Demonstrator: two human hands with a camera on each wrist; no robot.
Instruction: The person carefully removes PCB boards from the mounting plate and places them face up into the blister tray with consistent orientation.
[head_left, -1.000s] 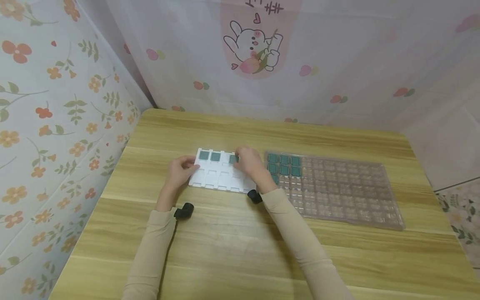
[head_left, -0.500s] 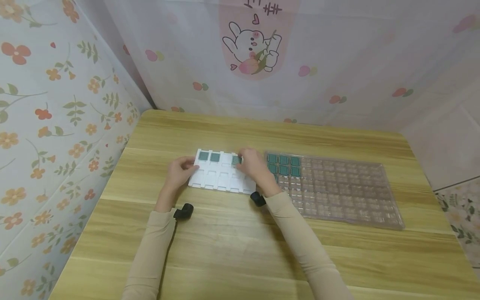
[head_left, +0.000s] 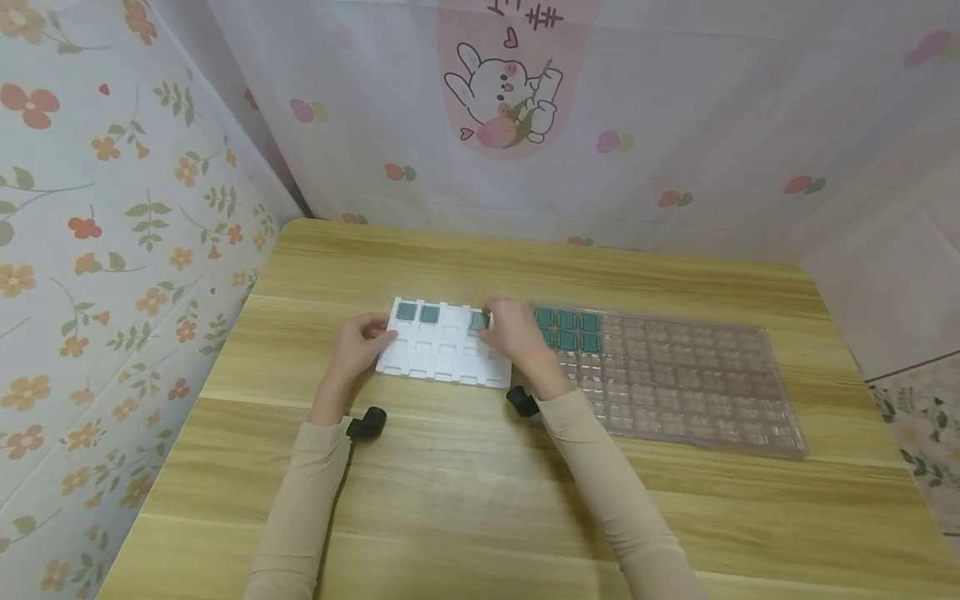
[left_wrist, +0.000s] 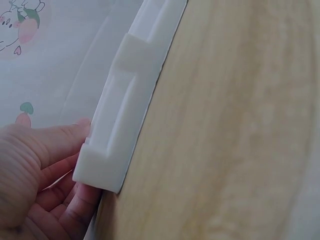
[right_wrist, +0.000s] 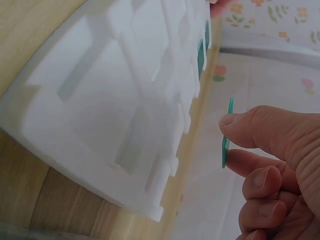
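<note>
My left hand (head_left: pixel 358 343) holds the left edge of a white plastic tray (head_left: pixel 423 358), thumb on top and fingers underneath, as the left wrist view shows. Two thin green square circuit boards (head_left: pixel 407 312) lie in the leftmost pockets of its back row. Over the right part of that row my right hand (head_left: pixel 517 333) pinches another green circuit board (right_wrist: pixel 226 145) between thumb and index finger. The right wrist view catches this board edge-on, apart from the white tray's surface, with the other fingers curled below it.
Right of the white tray lies a long clear plastic tray (head_left: pixel 697 375) with many pockets. Several green boards (head_left: pixel 567 320) fill its back left pockets, partly hidden by my right hand. The wooden table (head_left: pixel 450 517) meets a patterned curtain (head_left: pixel 637 100) at the back.
My right hand has shifted slightly to the right with the green circuit board in its pinch, and more of the board shows. My left hand has stayed on the white tray's edge.
</note>
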